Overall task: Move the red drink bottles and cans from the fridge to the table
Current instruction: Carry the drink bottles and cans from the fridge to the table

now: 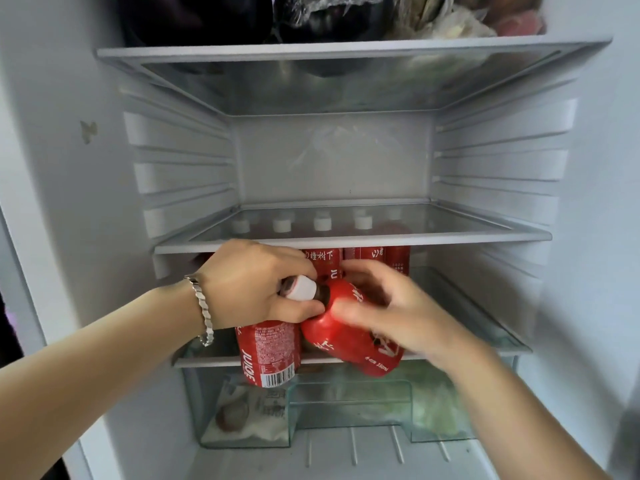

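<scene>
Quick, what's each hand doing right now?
Left hand: closed on the upright red bottle, near its top.
Right hand: closed on the tilted red bottle.

I see red bottles (346, 336) with white lettering and white caps (302, 287); the upright one (268, 353) shows a white barcode panel with black bars. On my left wrist the bracelet (204, 308) is silver. The fridge walls (332, 161) are pale grey-white, the shelves (353, 241) clear with whitish trim, the drawer (346, 403) faintly green. Up top, the aubergines (329, 19) look dark purple.
</scene>
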`<state>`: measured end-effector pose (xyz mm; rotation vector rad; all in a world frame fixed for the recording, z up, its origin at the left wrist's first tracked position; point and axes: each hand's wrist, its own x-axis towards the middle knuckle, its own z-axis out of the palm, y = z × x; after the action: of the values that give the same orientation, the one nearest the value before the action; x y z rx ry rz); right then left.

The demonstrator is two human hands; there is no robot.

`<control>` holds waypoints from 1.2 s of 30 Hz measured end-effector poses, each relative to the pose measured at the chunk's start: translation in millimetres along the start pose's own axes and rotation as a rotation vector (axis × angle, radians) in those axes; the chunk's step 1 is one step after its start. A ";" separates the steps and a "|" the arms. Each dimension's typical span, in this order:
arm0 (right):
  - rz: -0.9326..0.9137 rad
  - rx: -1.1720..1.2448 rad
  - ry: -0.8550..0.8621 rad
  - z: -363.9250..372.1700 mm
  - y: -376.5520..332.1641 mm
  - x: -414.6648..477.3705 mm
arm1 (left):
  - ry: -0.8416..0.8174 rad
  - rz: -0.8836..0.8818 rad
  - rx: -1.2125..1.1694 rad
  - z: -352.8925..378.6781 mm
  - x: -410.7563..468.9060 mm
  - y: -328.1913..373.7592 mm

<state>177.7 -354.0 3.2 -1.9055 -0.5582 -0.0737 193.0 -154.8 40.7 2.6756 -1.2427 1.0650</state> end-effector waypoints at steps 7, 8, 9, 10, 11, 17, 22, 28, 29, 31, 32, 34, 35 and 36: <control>0.342 0.335 0.494 -10.4 78.4 93.0 | -0.031 0.050 -0.049 -1.9 -3.6 -0.2; 0.345 0.269 0.516 -9.2 83.6 104.2 | -0.037 0.054 -0.051 -1.9 -3.8 0.9; 0.342 0.186 0.532 -8.8 86.4 114.7 | -0.041 0.055 -0.051 -2.2 -3.9 1.5; 0.341 0.115 0.547 -9.3 87.4 123.9 | -0.046 0.054 -0.054 -2.4 -3.9 1.7; 0.337 0.063 0.561 -10.4 89.8 131.3 | -0.050 0.053 -0.060 -2.3 -4.2 2.0; 0.270 -0.131 0.660 -2.7 86.7 121.1 | -0.053 0.040 -0.068 -2.9 -5.4 -0.3; 0.205 -0.055 0.784 3.4 62.7 63.7 | -0.075 0.061 -0.074 -3.8 -6.8 -5.7; 0.175 -0.006 0.925 -6.1 53.8 12.8 | -0.104 -0.011 -0.124 -2.7 -5.2 -10.0; 0.187 -0.019 0.937 -8.9 53.7 8.0 | -0.106 -0.012 -0.133 -2.3 -5.8 -10.4; 0.219 -0.086 0.967 -15.7 51.8 -0.1 | -0.110 -0.016 -0.147 -2.4 -6.6 -10.7; 0.231 -0.130 0.979 -19.6 50.7 -3.0 | -0.113 -0.019 -0.153 -2.6 -6.5 -10.8; 0.235 -0.214 0.970 -27.3 47.6 -4.7 | -0.115 -0.010 -0.158 -2.4 -5.1 -11.0; 0.230 -0.233 0.961 -31.5 44.7 -3.8 | -0.117 -0.003 -0.157 -2.4 -3.6 -10.9; 0.214 -0.234 0.954 -36.0 41.9 -1.5 | -0.118 0.004 -0.154 -2.4 -2.1 -10.8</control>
<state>201.1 -399.0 -18.9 -1.8755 0.3122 -0.8828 198.0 -145.3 44.2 2.6531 -1.2903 0.7868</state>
